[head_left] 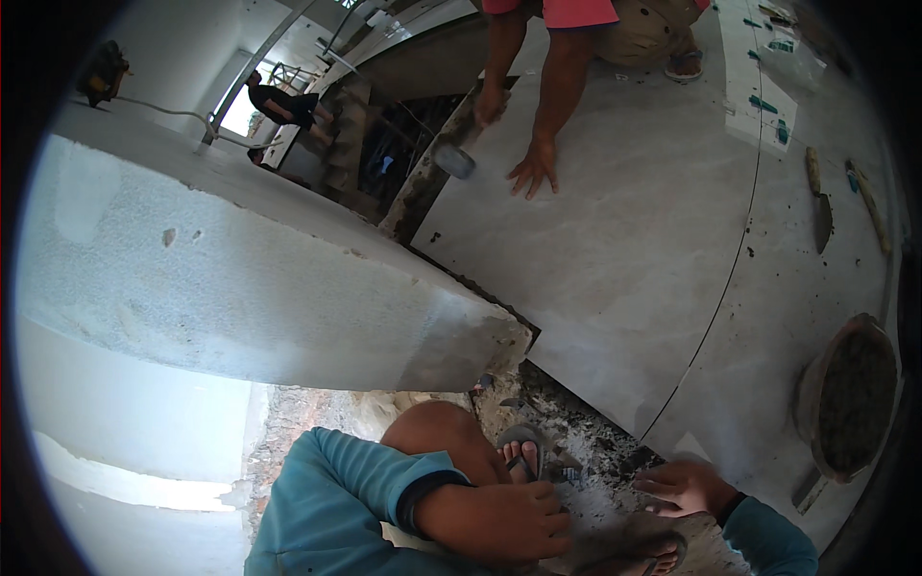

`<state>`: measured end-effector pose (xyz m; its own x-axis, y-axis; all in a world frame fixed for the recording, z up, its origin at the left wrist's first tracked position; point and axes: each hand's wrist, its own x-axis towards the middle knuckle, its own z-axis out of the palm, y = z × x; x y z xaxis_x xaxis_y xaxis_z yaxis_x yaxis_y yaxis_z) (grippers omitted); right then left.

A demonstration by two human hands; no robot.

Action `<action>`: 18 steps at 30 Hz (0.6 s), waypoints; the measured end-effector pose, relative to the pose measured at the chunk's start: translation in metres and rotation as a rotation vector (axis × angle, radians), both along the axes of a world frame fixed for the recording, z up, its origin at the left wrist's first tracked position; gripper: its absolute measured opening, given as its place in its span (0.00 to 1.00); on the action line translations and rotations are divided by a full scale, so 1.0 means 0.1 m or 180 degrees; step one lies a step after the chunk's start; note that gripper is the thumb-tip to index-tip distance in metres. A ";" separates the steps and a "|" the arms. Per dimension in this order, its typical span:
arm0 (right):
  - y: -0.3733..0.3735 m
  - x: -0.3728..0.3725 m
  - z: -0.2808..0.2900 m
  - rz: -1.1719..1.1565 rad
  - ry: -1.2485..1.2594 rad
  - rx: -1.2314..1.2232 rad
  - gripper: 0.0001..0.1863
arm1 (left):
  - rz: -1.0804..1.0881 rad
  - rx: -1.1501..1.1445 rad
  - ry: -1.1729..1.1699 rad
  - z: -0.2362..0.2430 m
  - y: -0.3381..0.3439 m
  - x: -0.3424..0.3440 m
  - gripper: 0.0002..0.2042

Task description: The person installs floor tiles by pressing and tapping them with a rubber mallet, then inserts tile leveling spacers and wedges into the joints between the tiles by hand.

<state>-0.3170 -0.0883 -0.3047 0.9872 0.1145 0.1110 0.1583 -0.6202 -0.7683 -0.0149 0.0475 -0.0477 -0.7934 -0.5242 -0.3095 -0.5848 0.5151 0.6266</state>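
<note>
My left hand (509,521) lies by my bent knee (442,432), its fingers curled in with nothing visible in them. At the near edge of a large grey floor tile (576,259), my right hand (687,488) has its fingers apart, close to a small dark piece (643,459) at the tile's corner. Across the tile, a co-worker in a red top (581,12) presses one spread hand (536,168) flat on the tile. The co-worker's other hand (492,104) grips a mallet, whose grey head (453,161) is above the tile's left edge.
A low plastered wall (250,278) runs along the left. Rubble and grey mortar (586,432) lie by my sandalled foot (521,459). On the right are a trowel (819,202), another wooden-handled tool (869,206) and a mortar basin (850,398). A person in black (283,106) is farther back.
</note>
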 end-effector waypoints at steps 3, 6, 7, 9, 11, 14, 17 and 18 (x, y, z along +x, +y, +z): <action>-0.31 0.08 -0.08 -0.1217 -0.0681 -0.0053 0.27 | 0.0074 0.0006 -0.0005 0.03 -0.05 -0.02 0.16; -0.80 0.16 -0.08 -0.2284 -0.0472 -0.0785 0.32 | 0.0079 0.0151 0.0086 0.01 -0.13 -0.03 0.15; -0.94 0.24 -0.08 -0.2538 -0.0251 -0.0883 0.35 | 0.0092 0.0174 0.0102 0.00 -0.15 -0.03 0.15; -1.09 0.31 -0.18 -0.2770 -0.0037 -0.0986 0.37 | 0.0124 0.0189 0.0115 -0.04 -0.18 -0.04 0.14; -1.21 0.33 -0.34 -0.3201 0.0295 -0.1193 0.39 | 0.0042 0.0026 0.0175 -0.11 -0.21 -0.06 0.15; -1.18 0.44 -0.30 -0.3157 0.0668 -0.1705 0.41 | 0.0007 0.0157 0.0013 -0.10 -0.27 -0.07 0.16; -1.19 0.44 -0.26 -0.3128 0.0726 -0.1598 0.42 | 0.0130 0.0328 0.0126 -0.07 -0.37 -0.05 0.17; -1.19 0.45 -0.25 -0.3116 0.0717 -0.1599 0.42 | 0.0143 0.0325 0.0123 -0.09 -0.38 -0.05 0.17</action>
<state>-0.2721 -0.2068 -0.3298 0.6681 -0.7400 0.0781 -0.6781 -0.6487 -0.3456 -0.0198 0.0095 -0.0570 -0.7821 -0.5269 -0.3327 -0.5803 0.4213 0.6969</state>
